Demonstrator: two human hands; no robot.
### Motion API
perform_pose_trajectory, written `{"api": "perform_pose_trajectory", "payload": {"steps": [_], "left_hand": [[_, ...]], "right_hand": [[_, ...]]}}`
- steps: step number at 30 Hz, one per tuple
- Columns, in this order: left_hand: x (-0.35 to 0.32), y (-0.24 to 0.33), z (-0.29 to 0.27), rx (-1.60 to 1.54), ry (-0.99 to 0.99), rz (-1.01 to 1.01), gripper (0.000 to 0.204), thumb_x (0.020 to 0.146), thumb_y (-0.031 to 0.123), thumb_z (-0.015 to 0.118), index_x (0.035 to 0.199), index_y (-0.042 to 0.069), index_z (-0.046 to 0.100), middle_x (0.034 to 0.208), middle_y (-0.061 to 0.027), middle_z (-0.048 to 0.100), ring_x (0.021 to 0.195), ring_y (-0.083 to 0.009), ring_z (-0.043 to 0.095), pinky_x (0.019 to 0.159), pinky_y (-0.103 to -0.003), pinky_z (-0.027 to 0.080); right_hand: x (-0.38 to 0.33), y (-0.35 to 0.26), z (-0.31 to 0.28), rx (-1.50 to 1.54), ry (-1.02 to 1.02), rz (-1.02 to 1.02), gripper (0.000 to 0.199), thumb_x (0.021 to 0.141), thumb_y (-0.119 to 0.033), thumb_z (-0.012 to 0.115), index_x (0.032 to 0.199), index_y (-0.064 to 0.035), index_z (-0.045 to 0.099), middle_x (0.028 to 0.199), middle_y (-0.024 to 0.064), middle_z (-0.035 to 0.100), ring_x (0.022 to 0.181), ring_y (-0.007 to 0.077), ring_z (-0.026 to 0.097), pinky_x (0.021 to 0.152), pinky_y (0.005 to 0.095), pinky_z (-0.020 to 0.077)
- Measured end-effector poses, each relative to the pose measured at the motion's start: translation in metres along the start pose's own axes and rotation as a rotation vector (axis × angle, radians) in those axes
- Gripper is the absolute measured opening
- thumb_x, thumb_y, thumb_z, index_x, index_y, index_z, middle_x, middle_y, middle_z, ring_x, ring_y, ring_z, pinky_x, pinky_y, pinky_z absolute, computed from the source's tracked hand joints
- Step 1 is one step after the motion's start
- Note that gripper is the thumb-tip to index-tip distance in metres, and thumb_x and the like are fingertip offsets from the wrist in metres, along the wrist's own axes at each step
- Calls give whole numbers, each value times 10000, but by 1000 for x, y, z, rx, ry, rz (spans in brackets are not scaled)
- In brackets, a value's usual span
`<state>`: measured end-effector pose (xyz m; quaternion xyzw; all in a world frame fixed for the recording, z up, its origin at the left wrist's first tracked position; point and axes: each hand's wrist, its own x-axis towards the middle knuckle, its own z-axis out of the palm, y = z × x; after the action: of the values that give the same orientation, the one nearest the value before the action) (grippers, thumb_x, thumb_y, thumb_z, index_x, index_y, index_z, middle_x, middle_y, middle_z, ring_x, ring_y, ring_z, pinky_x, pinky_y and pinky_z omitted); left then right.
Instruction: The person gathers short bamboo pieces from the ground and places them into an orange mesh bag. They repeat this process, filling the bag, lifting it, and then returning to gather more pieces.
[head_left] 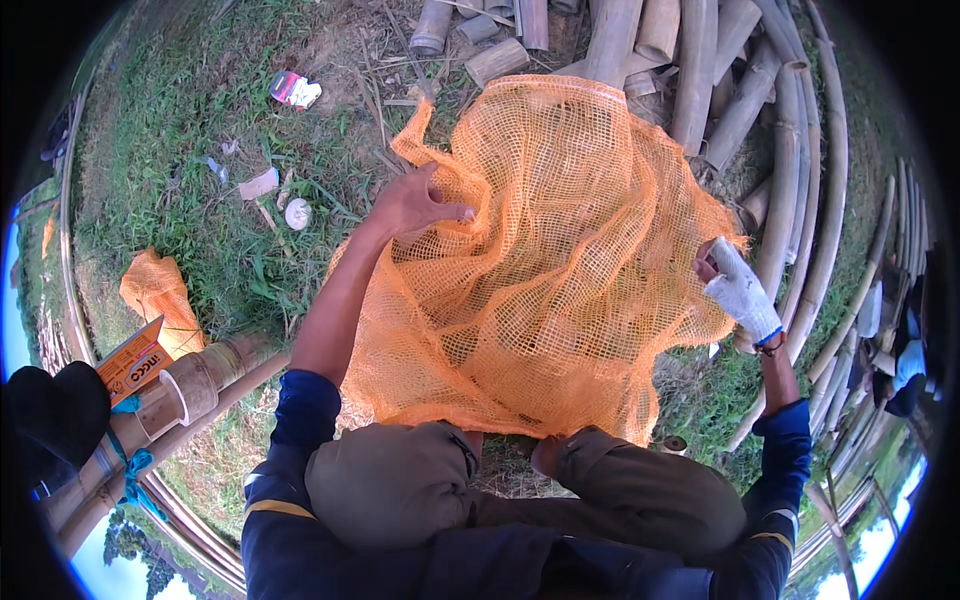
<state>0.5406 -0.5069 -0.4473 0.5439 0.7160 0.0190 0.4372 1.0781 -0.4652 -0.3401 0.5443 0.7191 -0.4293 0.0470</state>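
A large orange mesh net [560, 230] lies spread and wrinkled in front of my knees, its far edge on some bamboo. My bare left hand [408, 203] is at its left side, thumb and fingers apart, just below a twisted corner of the mesh. In a white knit glove with bare fingertips, my right hand [738, 288] is at the net's right edge. Its fingers are curled closed on the mesh there. The net's near edge reaches my feet between my bent legs.
Cut bamboo poles [695, 80] are piled at the far right. Bamboo rails with an orange box [138, 360] on them stand at the left, beside another bunched orange net [160, 295]. Litter, including a crumpled packet [296, 90] and a round white lid [298, 213], lies in the grass.
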Motion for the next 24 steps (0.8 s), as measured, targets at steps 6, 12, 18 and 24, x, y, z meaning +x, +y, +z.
{"api": "perform_pose_trajectory", "payload": {"steps": [6,12,18,24], "left_hand": [[16,-75,-27,85,453,18,291,873,298,723,1128,172,787,881,-139,777,872,-352,759,817,-440,587],[2,-24,-83,-2,677,66,687,900,568,754,1368,73,663,1079,-191,765,1014,-330,754,891,-472,586],[45,-41,33,304,262,166,1072,795,607,826,1592,5,435,1319,-218,713,1176,-306,709,974,-447,552],[68,-33,-17,125,571,31,536,835,354,743,1229,-8,741,989,-248,775,979,-335,770,876,-455,585]], "right_hand": [[43,62,37,-366,79,-160,452,957,-384,766,1191,-33,601,1114,203,613,1093,407,602,940,491,493],[-38,84,126,-642,-15,23,731,888,-518,786,1401,-50,559,1369,241,556,1291,479,515,1110,551,435],[-62,80,142,-639,104,-89,749,876,-471,787,1461,-75,538,1387,200,550,1325,446,488,1126,543,400],[-33,108,109,-841,210,45,658,836,-346,806,1433,-198,574,1332,143,560,1358,401,473,1083,552,399]]}}
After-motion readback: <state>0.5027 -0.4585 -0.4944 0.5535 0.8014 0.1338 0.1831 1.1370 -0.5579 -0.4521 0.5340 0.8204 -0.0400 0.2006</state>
